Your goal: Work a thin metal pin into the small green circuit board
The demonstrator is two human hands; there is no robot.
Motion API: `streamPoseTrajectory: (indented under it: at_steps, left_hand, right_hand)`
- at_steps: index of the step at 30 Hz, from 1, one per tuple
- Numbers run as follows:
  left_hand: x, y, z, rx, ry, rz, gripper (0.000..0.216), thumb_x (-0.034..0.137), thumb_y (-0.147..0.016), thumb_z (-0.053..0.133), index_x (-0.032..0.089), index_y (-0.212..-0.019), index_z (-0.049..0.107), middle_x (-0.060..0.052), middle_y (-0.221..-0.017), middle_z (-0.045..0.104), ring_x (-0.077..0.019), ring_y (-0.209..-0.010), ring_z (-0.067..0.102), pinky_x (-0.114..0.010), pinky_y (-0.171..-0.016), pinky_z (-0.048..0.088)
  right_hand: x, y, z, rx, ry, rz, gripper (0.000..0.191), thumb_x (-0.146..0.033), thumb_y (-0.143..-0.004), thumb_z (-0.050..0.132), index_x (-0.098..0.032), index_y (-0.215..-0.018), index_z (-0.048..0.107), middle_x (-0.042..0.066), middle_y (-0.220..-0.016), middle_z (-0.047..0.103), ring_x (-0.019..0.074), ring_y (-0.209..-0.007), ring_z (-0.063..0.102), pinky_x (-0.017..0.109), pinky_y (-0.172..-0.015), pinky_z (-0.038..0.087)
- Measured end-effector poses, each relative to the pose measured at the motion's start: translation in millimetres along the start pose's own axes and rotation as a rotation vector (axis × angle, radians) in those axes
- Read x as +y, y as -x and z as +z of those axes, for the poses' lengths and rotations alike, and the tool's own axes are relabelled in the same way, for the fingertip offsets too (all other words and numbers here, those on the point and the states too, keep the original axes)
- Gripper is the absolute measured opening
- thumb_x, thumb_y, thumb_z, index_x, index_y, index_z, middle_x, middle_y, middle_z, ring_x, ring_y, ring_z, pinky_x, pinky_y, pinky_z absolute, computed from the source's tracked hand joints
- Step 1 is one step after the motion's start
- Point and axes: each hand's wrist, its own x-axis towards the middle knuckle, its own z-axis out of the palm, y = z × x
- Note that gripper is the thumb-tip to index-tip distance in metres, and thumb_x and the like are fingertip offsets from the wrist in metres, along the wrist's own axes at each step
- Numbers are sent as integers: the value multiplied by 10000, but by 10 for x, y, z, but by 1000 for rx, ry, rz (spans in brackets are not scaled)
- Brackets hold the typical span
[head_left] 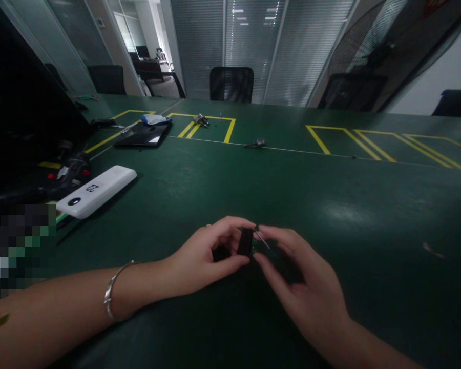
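My left hand pinches a small dark rectangular block between thumb and fingers, just above the green table. On the block's right side is a small green part that looks like a circuit board. A thin metal rod slants down to the right from the top of it. My right hand is closed on this green side, thumb below and index finger above near the rod. Whether the two parts are joined is hidden by my fingers.
A white power-bank-like device marked 22 lies at left, by dark equipment. Farther back are a black tablet-like slab with a blue-and-white packet, metal pieces and a small cylindrical metal part. Yellow tape marks the green table.
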Motion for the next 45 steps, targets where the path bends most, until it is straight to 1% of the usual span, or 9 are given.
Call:
streamPoseTrajectory:
  at_steps: [10,15,18,23,29,34,38,42,45]
  left_hand:
    - [24,0,18,26,-52,-13,390,192,-838,709,173,-1170,506,-41,-950,662,-163,-851,653,-318,-784,532]
    - [21,0,19,10,9,-32,400,147,-839,692,191,-1185,496,-25,-918,671,-162,-853,663,-309,-770,522]
    - [20,-3,24,-16,47,-39,401,133,-849,672,169,-1203,487,-28,-885,661,-155,-815,647,-302,-747,511]
    - [36,-9,28,-30,168,-60,330,187,-901,600,131,-1205,485,-92,-962,673,-176,-833,648,-336,-754,517]
    - [11,-6,15,6,144,-44,266,172,-922,552,134,-1182,516,-114,-1028,667,-194,-893,650,-339,-772,521]
    - [21,-16,12,39,106,0,243,142,-922,529,147,-1163,557,-78,-985,649,-163,-842,623,-303,-753,507]
    - [52,-18,8,58,100,-9,244,112,-893,552,159,-1130,582,-35,-894,632,-132,-766,603,-259,-694,488]
    - [52,-11,-3,56,76,-27,238,138,-896,565,161,-1131,590,-55,-933,651,-152,-797,614,-287,-719,497]
    - [48,-17,-14,52,79,-31,243,130,-892,564,159,-1131,595,-69,-980,661,-159,-822,614,-300,-740,501]
  right_hand:
    - [-23,-16,-24,-85,-16,13,397,-111,-884,583,-285,-1237,529,18,-1088,679,158,-951,687,257,-791,583]
    - [-20,-6,-14,-79,-21,23,399,-126,-882,596,-303,-1235,531,21,-1106,686,176,-977,692,277,-790,589]
    - [-18,-7,-8,-80,-22,23,404,-121,-878,604,-307,-1230,530,15,-1104,690,169,-982,692,267,-800,587]
    - [-15,0,-9,-76,-18,15,388,-140,-877,619,-311,-1215,537,2,-1100,704,169,-986,698,267,-809,592]
    - [-31,9,-14,-104,-47,-8,398,-142,-882,627,-301,-1233,529,10,-1139,709,167,-1001,705,268,-843,590]
    - [-42,12,-25,-76,-57,-31,415,-149,-887,613,-304,-1259,516,18,-1144,700,173,-1010,697,269,-836,586]
    - [-29,8,-30,-30,-33,-31,383,-144,-883,611,-300,-1223,530,24,-1063,690,176,-928,694,280,-782,584]
    - [-9,0,-22,-11,-56,-35,373,-136,-885,598,-294,-1217,532,30,-1040,670,179,-914,675,291,-768,569]
    - [-6,-7,-26,-23,-76,1,358,-148,-893,585,-290,-1218,535,28,-1055,654,170,-932,660,281,-775,559]
